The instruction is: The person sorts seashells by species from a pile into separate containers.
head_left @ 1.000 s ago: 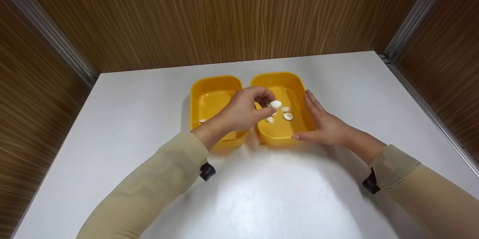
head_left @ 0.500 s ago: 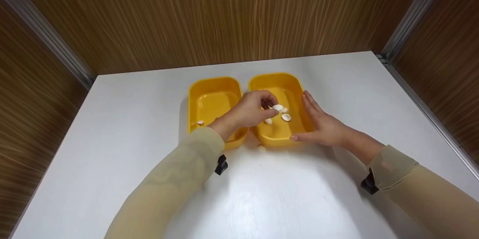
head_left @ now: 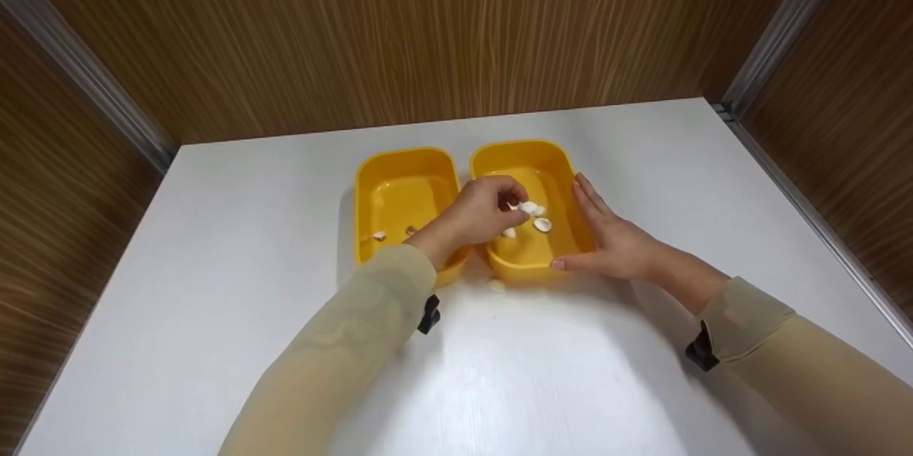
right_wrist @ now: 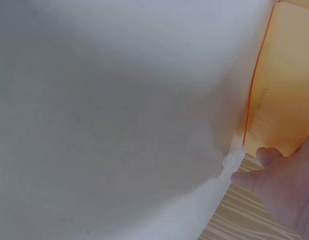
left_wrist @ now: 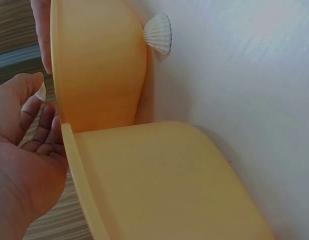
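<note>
My left hand reaches into the right yellow container and pinches a white seashell between thumb and fingertip. Loose seashells lie on that container's floor close to my fingertips. Along the outside of its right wall rests my right hand, fingers extended and thumb at the near corner. In the right wrist view this hand touches the yellow wall. Beside it stands the left yellow container, with a small shell and a darker one near its front.
A ribbed shell lies on the white table against the right container's near outer wall. Wood-grain panels rise behind and at both sides of the table. The two containers stand close together.
My left hand has moved slightly down and forward into the right container, still pinching a shell. The dark shell in the left container has come into view. My right hand stays in place.
</note>
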The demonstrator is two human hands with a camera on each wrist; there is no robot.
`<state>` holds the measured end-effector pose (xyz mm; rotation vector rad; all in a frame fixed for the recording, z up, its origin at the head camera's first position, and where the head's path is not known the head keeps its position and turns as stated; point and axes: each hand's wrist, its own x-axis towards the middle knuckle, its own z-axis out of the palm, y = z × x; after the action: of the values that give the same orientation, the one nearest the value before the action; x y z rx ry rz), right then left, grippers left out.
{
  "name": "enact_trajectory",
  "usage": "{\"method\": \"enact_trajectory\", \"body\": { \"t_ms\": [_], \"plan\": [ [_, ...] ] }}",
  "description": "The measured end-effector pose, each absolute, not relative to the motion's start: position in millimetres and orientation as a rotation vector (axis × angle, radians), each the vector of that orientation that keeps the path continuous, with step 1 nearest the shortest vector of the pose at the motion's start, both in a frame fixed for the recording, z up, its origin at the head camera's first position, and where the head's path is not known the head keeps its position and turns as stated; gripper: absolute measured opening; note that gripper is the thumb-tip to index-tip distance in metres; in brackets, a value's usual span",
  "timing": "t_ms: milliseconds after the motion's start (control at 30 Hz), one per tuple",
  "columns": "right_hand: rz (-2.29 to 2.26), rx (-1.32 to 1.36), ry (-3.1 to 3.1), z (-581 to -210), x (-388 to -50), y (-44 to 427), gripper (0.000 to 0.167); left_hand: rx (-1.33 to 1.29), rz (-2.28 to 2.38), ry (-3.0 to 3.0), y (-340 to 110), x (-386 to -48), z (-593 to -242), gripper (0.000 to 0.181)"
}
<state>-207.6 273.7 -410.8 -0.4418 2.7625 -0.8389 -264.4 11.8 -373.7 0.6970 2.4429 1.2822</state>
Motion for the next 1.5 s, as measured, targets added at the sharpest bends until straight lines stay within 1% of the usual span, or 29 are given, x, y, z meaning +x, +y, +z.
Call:
{"method": "enact_trajectory", "body": {
  "t_ms": [133, 400, 600, 900, 1233, 1500],
  "plan": [
    [-0.838, -0.438, 2.76, -410.5, -207.6, 273.9, 0.133, 0.732, 1.229, 2.49, 14.6, -264.0, -374.7, 0.017],
    [-0.834, -0.437, 2.763, -408.8, -207.7, 274.2, 0.134, 0.751, 1.202, 2.521, 16.2, -262.9, -375.2, 0.032],
    [-0.851, -0.43, 2.751, -408.3, -208.1, 274.6, 0.134, 0.732, 1.244, 2.525, 16.8, -255.7, -367.4, 0.029],
    [-0.856, -0.447, 2.752, -409.1, -208.5, 276.0, 0.134, 0.778, 1.362, 2.482, 18.3, -234.9, -339.4, 0.027],
    [-0.855, -0.448, 2.742, -409.7, -207.7, 276.4, 0.133, 1.005, 1.426, 2.451, 15.7, -213.4, -320.9, 0.026],
    [-0.846, -0.447, 2.741, -408.0, -207.3, 276.5, 0.132, 1.081, 1.514, 2.403, 5.9, -197.4, -321.8, 0.026]
  ]
}}
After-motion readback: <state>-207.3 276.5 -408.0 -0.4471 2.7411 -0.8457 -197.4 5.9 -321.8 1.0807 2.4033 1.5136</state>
